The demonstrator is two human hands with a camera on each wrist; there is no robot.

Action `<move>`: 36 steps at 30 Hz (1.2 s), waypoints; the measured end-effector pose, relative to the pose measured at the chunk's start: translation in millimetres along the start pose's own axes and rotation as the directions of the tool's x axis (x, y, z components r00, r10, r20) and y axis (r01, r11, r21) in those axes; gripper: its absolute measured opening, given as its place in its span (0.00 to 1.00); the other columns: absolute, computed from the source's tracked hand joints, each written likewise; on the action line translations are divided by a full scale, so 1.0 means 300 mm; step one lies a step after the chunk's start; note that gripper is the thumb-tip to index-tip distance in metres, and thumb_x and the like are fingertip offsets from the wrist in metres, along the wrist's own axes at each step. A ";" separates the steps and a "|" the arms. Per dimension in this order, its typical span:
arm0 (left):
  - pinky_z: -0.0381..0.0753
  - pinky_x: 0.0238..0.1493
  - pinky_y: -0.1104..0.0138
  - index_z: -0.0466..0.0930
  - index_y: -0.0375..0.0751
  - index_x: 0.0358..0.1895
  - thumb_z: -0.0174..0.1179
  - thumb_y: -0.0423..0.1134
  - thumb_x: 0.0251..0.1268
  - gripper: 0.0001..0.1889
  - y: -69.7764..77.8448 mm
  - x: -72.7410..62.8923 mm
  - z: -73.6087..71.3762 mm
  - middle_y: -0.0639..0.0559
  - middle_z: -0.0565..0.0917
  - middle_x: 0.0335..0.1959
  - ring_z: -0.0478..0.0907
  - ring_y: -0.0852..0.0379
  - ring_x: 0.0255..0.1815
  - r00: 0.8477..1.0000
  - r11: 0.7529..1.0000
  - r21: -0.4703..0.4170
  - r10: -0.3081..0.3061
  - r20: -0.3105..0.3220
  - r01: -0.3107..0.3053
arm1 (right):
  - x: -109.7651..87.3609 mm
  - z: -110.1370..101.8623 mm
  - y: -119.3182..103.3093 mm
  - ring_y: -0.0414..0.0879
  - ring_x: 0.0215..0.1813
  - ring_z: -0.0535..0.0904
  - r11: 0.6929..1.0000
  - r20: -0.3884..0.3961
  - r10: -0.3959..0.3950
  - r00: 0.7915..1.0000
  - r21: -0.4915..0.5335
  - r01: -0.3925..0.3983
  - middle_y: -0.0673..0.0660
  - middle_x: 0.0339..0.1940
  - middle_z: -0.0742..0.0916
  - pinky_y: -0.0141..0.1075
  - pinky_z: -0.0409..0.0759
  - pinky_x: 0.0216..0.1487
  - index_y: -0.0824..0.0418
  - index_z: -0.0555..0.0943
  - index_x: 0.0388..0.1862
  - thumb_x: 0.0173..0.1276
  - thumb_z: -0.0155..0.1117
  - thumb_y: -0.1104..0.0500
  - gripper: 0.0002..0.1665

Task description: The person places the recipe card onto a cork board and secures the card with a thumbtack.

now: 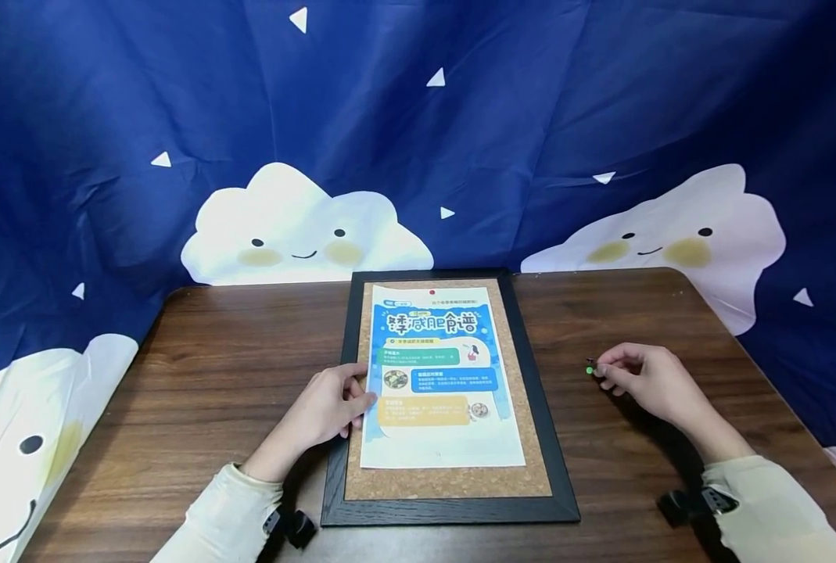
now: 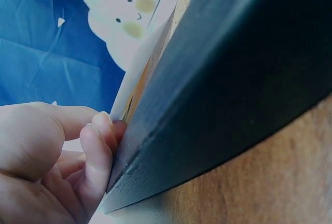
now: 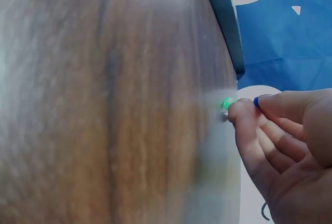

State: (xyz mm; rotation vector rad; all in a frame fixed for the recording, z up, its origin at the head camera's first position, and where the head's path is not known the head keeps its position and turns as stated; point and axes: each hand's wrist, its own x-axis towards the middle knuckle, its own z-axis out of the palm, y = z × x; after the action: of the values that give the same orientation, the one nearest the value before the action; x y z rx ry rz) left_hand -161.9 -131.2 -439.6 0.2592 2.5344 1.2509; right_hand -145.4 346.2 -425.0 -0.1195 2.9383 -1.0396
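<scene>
A printed sheet of paper (image 1: pixel 435 450) lies on a black-framed cork board (image 1: pixel 540 477). One red pushpin (image 1: pixel 432 292) sits at the sheet's top edge. My left hand (image 1: pixel 329 403) pinches the left edge of the sheet, which stands slightly off the cork in the left wrist view. To the right of the board, my right hand (image 1: pixel 643 379) pinches a blue pushpin (image 3: pixel 257 101) between thumb and index finger. Just beyond the fingertips is a green pushpin (image 3: pixel 227 103), beside a small dark piece (image 3: pixel 224 115) too small to make out.
The board lies on a brown wooden table (image 1: pixel 235 336), reaching its back edge. Behind hangs a blue curtain (image 1: pixel 361 102) printed with clouds and white triangles. Each wrist wears a small black camera, such as the one (image 1: pixel 299 530) on the left.
</scene>
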 end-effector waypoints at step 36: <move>0.81 0.18 0.64 0.73 0.30 0.76 0.69 0.34 0.74 0.30 -0.004 0.008 0.000 0.52 0.83 0.28 0.78 0.56 0.17 1.000 1.000 -0.015 -0.021 0.000 0.021 | -0.002 0.082 -0.107 0.35 0.32 0.86 0.973 -0.070 -0.187 0.980 0.124 0.194 0.55 0.34 0.93 0.34 0.89 0.34 0.66 0.88 0.46 0.77 0.68 0.70 0.05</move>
State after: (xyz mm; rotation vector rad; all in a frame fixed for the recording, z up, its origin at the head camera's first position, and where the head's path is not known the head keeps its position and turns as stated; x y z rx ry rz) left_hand -164.1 -131.3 -441.0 0.2286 2.5207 1.2612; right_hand -141.7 305.9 -424.0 -0.3824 2.9446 -1.2772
